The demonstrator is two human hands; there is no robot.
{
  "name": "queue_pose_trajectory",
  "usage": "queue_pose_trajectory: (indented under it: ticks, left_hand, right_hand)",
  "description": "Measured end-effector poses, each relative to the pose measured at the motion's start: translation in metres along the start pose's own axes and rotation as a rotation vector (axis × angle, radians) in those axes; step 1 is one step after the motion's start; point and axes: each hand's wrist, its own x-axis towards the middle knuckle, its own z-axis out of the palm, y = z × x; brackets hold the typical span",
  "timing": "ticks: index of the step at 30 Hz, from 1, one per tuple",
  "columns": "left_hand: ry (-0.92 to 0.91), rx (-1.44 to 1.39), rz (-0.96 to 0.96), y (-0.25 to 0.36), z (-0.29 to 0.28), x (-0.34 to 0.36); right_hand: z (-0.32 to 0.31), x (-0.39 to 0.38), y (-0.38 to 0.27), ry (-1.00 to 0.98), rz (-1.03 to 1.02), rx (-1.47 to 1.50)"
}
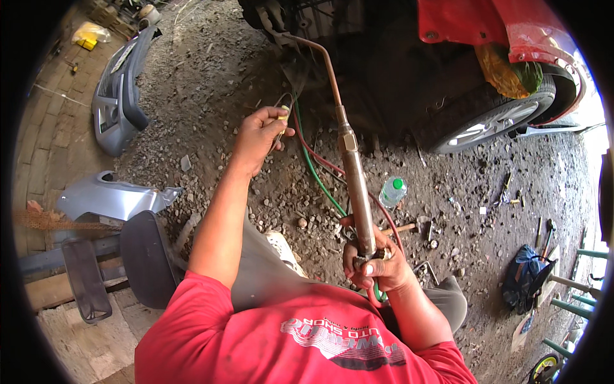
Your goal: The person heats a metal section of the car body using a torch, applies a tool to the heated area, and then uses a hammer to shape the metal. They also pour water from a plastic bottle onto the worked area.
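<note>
My right hand point(390, 269) is closed around the lower end of a metal gas welding torch point(358, 185), thumb and fingers at its valve knobs. The torch's bent copper-coloured tip points away toward the underside of a car point(358, 77). No flame shows at the tip. Out to the left, my left hand point(254, 137) pinches a small yellow object point(283, 116) with thin wire beside it; its exact kind is unclear. A green hose point(314, 168) and a red hose point(393, 225) run across the ground behind the torch, and both colours show below my right hand.
A wheel point(492, 118) sits under a red fender point(467, 25). A capped plastic bottle point(393, 191) and a hammer point(400, 229) lie near the torch. At left are a grey bumper point(118, 96), a silver panel point(118, 195) and a dark stool point(150, 259). Gravel point(204, 70) covers the ground.
</note>
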Motion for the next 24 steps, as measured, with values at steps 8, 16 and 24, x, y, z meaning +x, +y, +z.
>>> queue_pose_trajectory:
  ticks: [8, 16, 24]
  left_hand:
    - [0.030, 0.947, 0.061, -0.064, -0.003, 0.011]
    - [-0.048, 1.125, -0.039, -0.052, 0.002, 0.009]
    - [-0.052, 0.755, 0.014, -0.035, 0.001, 0.015]
  right_hand:
    - [0.000, 0.009, -0.004, 0.059, -0.035, 0.008]
    - [-0.004, 0.011, -0.003, 0.140, -0.015, -0.046]
    - [-0.011, 0.012, -0.002, 0.168, -0.037, -0.058]
